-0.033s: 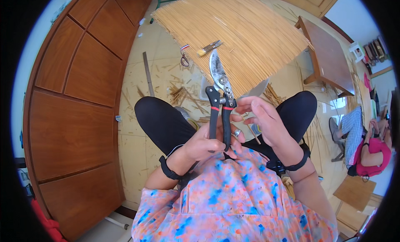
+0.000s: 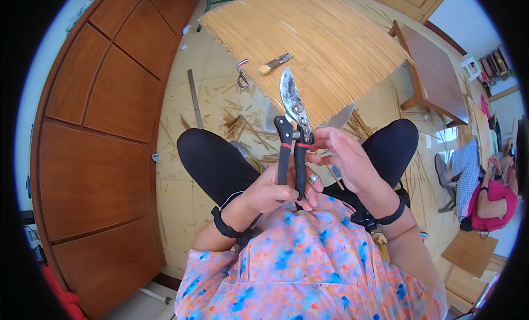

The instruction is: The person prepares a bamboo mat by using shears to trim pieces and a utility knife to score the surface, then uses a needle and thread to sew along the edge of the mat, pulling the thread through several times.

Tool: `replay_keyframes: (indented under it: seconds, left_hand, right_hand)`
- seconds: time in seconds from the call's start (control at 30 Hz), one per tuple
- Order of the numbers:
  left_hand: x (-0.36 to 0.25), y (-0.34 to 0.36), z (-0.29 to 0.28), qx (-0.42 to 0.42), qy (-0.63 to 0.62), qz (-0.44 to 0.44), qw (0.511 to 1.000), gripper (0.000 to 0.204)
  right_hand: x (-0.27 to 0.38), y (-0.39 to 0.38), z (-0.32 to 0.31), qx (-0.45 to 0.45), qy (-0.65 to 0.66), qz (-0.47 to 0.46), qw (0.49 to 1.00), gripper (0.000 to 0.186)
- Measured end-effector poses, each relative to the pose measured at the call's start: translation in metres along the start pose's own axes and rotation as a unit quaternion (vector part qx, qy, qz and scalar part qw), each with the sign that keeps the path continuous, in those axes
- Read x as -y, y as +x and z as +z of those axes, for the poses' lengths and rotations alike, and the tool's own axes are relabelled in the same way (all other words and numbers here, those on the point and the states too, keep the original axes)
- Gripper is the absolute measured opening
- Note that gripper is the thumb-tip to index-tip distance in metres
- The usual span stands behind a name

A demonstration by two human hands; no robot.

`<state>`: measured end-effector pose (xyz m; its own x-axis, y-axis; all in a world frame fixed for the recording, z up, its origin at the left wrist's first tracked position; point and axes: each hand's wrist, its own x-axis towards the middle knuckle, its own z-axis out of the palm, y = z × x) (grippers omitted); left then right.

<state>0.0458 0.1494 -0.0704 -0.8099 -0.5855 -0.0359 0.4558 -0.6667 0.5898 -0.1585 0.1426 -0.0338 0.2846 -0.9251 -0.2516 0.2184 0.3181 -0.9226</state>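
My left hand (image 2: 270, 192) is wrapped round the lower handles of a pair of pruning shears (image 2: 292, 124), its thumb across one grip. The shears point away from me, with black handles, red bands and a worn silver blade; their handles stand apart. Beside the pivot end, my right hand (image 2: 352, 163) has its fingers apart and loosely bent. Its fingertips are close to the handle; whether they touch it I cannot tell. Beyond the blade lies a mat of thin tan strips (image 2: 325, 39), bearing a short tool with a yellow end and grey tip (image 2: 275, 63).
Dark-looped scissors (image 2: 242, 80) are at the mat's near left edge. Cut strips (image 2: 237, 124) litter the tiled floor, near a long flat bar (image 2: 195, 99). Wooden cabinets (image 2: 99, 174) line the left. A low wooden table (image 2: 432, 69) and a seated person in pink (image 2: 493, 201) are at right.
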Motion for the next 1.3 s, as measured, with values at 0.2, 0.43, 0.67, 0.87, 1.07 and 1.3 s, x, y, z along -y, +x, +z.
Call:
replay_keyframes:
  seconds: [0.2, 0.43, 0.67, 0.87, 1.07, 1.3]
  left_hand:
    - [0.016, 0.005, -0.004, 0.001, 0.064, -0.047, 0.997, 0.075]
    - [0.026, 0.0, -0.007, 0.043, 0.024, -0.043, 0.998, 0.081]
    - [0.029, -0.008, 0.006, 0.039, -0.015, -0.07, 0.997, 0.094]
    - [0.025, -0.035, -0.015, -0.008, 0.027, -0.093, 0.995, 0.104]
    - [-0.005, -0.08, -0.033, -0.135, 0.125, -0.049, 0.982, 0.109]
    - [-0.031, -0.112, -0.045, -0.194, 0.261, -0.198, 0.924, 0.106]
  right_hand:
    - [-0.009, 0.01, -0.002, 0.025, 0.084, 0.033, 0.996, 0.042]
    - [-0.021, 0.002, 0.0, 0.04, 0.15, 0.016, 0.988, 0.033]
    - [-0.018, -0.002, -0.005, 0.118, 0.025, 0.0, 0.993, 0.028]
    - [-0.017, 0.002, -0.004, 0.148, -0.109, -0.002, 0.983, 0.039]
    - [-0.015, -0.007, -0.034, -0.032, -0.23, -0.095, 0.968, 0.035]
    - [-0.042, -0.011, -0.057, -0.085, -0.236, 0.034, 0.968, 0.021]
